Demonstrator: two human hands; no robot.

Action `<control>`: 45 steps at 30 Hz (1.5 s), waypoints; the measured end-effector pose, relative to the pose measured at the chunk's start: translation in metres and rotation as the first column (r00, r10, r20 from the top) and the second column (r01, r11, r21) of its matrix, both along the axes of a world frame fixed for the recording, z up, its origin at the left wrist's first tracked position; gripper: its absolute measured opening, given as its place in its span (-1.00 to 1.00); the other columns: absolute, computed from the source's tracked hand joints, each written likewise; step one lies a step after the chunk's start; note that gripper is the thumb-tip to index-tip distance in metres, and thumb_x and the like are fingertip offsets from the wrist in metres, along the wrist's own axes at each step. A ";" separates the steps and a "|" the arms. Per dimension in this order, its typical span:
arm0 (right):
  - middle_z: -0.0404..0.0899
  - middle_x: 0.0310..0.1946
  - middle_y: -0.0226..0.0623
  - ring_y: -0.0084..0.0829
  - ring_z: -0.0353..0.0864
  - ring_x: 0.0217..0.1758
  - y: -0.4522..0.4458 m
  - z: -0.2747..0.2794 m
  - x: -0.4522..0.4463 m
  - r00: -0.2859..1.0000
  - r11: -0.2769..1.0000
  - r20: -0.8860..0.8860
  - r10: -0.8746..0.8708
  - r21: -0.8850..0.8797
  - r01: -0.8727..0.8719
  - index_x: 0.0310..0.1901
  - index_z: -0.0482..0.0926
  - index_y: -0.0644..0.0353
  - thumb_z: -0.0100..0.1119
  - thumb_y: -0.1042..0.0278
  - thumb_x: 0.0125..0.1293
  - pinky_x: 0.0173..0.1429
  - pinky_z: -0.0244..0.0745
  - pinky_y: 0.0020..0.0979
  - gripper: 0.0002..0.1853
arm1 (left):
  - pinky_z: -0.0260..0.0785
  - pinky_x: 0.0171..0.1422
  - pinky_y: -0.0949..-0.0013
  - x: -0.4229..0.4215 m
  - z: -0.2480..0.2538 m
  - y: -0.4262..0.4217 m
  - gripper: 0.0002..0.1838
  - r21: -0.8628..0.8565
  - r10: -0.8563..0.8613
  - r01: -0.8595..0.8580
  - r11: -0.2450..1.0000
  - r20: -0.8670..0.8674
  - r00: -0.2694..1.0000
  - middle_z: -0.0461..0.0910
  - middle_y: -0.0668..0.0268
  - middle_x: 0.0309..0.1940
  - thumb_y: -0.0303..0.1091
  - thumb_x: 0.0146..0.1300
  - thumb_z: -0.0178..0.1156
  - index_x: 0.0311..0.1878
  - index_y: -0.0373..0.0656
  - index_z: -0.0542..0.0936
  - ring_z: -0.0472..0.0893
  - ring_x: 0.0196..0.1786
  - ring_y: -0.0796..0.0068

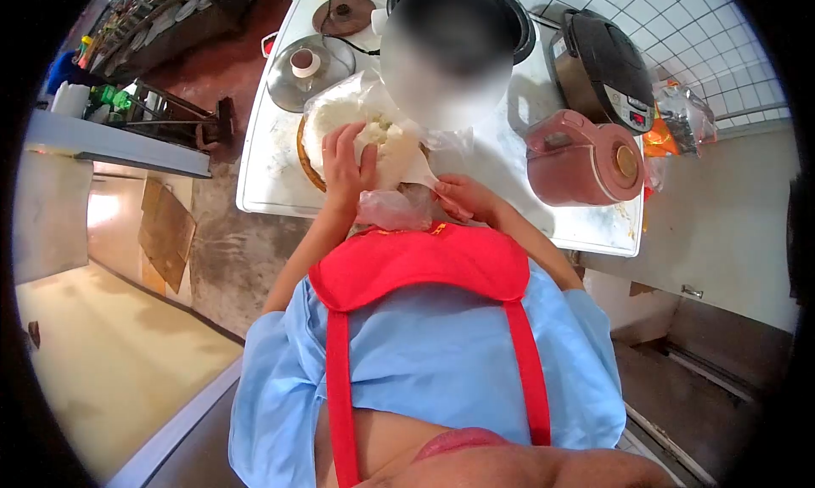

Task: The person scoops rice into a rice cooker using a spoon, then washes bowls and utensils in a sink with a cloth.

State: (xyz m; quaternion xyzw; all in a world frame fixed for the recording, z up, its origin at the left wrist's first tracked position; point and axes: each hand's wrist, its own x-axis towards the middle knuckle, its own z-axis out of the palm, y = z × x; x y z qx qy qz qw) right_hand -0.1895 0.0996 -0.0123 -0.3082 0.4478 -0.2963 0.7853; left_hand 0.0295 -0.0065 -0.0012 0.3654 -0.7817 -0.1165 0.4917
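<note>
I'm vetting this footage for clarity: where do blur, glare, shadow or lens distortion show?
Head view: a grey-white smear hides much of the black pot; head view: fisheye circle, black corners; head view: blown-out patch at far left; head view: soft shadow on the white table beside the pink jug; head view: left hand and right hand fairly sharp.

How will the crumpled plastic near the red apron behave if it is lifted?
The crumpled plastic would probably flop, as its film lies in loose folds. It seems light for its size, being thin and translucent. Its shiny surface may feel slippery.
</note>
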 end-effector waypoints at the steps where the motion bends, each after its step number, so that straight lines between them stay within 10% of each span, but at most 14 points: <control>1: 0.25 -0.73 -0.50 -0.65 0.18 -0.76 -0.002 0.003 -0.003 0.999 0.999 0.020 0.043 0.006 -0.043 -0.34 0.40 0.21 -0.06 0.11 0.33 -0.70 0.07 -0.58 -0.70 | 0.17 0.11 0.12 0.004 -0.001 -0.001 -0.59 -0.063 -0.028 0.029 0.998 0.016 0.999 0.43 0.11 -0.11 -0.35 0.02 0.15 -0.01 -0.18 0.42 0.39 -0.04 0.07; 8: 0.36 -0.67 -0.45 -0.61 0.28 -0.72 -0.002 -0.006 0.021 0.972 0.992 -0.229 -0.041 -0.125 0.012 -0.25 0.46 0.25 -0.09 0.06 0.33 -0.68 0.16 -0.53 -0.64 | 0.08 0.20 0.12 -0.023 0.024 0.012 -0.49 -0.028 0.104 -0.100 0.995 0.260 0.960 0.36 0.17 0.06 -0.25 0.05 0.17 0.10 -0.10 0.33 0.35 0.08 0.17; 16: 0.49 -0.52 -0.35 -0.54 0.43 -0.41 0.013 -0.009 0.026 0.950 0.967 -0.266 -0.163 -0.236 0.100 -0.13 0.50 0.28 -0.13 0.06 0.35 -0.31 0.37 -0.47 -0.60 | 0.09 0.19 0.12 -0.039 0.033 0.009 -0.54 -0.082 -0.005 0.018 0.996 0.162 0.987 0.35 0.17 0.07 -0.30 0.08 0.13 0.08 -0.11 0.35 0.34 0.08 0.15; 25: 0.51 -0.52 -0.17 -0.37 0.48 -0.44 0.027 0.024 0.025 0.773 0.919 -0.623 -0.119 -0.363 -0.151 -0.25 0.48 0.28 -0.14 0.03 0.33 -0.30 0.38 -0.36 -0.59 | 0.08 0.21 0.15 -0.027 0.024 0.006 -0.63 0.026 -0.114 0.118 0.993 -0.129 0.985 0.38 0.05 0.02 -0.31 0.20 0.01 0.06 -0.25 0.35 0.33 0.08 0.09; 34: 0.48 -0.55 -0.18 -0.38 0.49 -0.49 0.028 0.037 0.027 0.736 0.801 -0.624 -0.263 -0.567 -0.194 -0.25 0.47 0.27 -0.11 0.05 0.33 -0.41 0.36 -0.36 -0.62 | 0.08 0.22 0.19 -0.018 0.054 0.014 -0.64 0.036 -0.105 0.113 0.993 -0.181 0.978 0.37 0.03 0.02 -0.32 0.24 -0.03 0.05 -0.31 0.34 0.31 0.10 0.08; 40: 0.34 -0.68 -0.38 -0.54 0.33 -0.66 0.009 0.046 0.035 0.937 0.944 -0.260 -0.232 -0.293 0.152 -0.30 0.45 0.22 -0.11 -0.04 0.33 -0.61 0.21 -0.51 -0.59 | 0.25 0.06 0.32 -0.019 0.056 0.000 -0.67 0.173 -0.040 0.090 0.981 -0.275 0.961 0.38 0.11 -0.05 -0.43 0.18 0.03 0.02 -0.29 0.36 0.41 -0.10 0.29; 45: 0.30 -0.73 -0.38 -0.57 0.21 -0.80 0.007 0.063 0.019 0.967 0.994 -0.242 -0.081 -0.090 0.061 -0.39 0.38 0.19 -0.11 -0.05 0.33 -0.74 0.14 -0.48 -0.59 | 0.32 -0.17 0.50 -0.008 0.048 -0.001 -0.67 0.271 -0.007 0.142 0.952 -0.446 0.895 0.38 0.24 -0.14 -0.63 0.08 0.04 -0.03 -0.28 0.38 0.42 -0.29 0.53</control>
